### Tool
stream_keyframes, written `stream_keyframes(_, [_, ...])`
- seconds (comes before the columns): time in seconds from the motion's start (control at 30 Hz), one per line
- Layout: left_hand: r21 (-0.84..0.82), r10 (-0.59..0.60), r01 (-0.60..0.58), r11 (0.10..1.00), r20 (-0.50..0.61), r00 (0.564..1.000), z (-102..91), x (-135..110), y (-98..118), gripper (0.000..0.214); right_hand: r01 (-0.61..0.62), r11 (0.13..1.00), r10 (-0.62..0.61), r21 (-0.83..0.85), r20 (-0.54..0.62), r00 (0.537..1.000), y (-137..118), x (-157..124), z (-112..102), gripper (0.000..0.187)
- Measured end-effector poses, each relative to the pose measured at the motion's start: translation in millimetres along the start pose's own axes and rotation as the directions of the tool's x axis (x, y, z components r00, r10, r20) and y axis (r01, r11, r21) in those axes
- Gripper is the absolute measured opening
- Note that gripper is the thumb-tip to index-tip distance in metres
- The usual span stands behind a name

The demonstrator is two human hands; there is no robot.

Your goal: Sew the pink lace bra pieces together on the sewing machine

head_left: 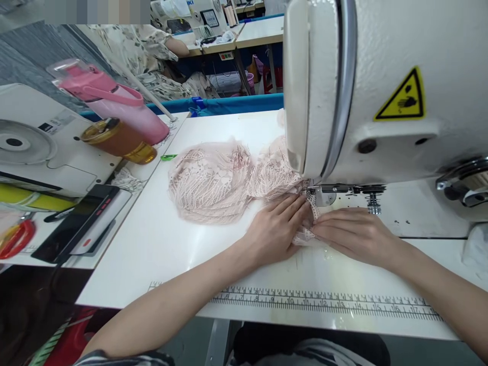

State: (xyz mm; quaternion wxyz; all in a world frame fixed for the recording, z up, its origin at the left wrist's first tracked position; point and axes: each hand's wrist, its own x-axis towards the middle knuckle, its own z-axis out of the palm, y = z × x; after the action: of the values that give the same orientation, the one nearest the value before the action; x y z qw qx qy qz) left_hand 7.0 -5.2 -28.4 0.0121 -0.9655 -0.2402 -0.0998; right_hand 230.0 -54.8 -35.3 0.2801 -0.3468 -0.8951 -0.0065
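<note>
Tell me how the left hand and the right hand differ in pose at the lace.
The left hand lies partly across the lace, while the right hand meets its edge only at the fingertips. The left hand points up and right in view; the right hand points left. Both are bare, backs showing.

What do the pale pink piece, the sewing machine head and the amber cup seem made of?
Pale pink piece: sheer, matte lace or mesh, given its openwork pattern and folds; fibre unclear.
Sewing machine head: probably painted metal, its rigid white surface catching glossy highlights.
Amber cup: plastic or glass, smooth-looking; its tinted wall appears translucent.
</note>
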Motion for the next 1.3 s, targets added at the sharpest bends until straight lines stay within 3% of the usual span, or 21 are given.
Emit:
stream_keyframes(0.53, [0.048,-0.001,0.002,0.999,-0.023,1.000,1.3,2,1,0.064,0.003,0.999,-0.004,-0.044,-0.017,1.000,4,2,-3,0.021])
stream_keyframes(0.8, [0.043,-0.039,0.039,0.998,-0.006,0.999,0.7,5,4,0.061,0.064,0.995,-0.072,-0.079,-0.110,0.991,8,9,-9,0.019])
stream_keyframes(1.17, [0.028,-0.036,0.039,0.999,-0.081,0.996,5.2,8,5,0.055,-0.013,0.960,-0.019,-0.279,-0.113,0.993,10,7,-13,0.014])
stream_keyframes(1.3, [0.098,0.066,-0.050,0.994,-0.165,0.984,3.8,6,6,0.044,0.008,0.956,-0.038,-0.293,-0.095,0.995,12,7,-12,0.014])
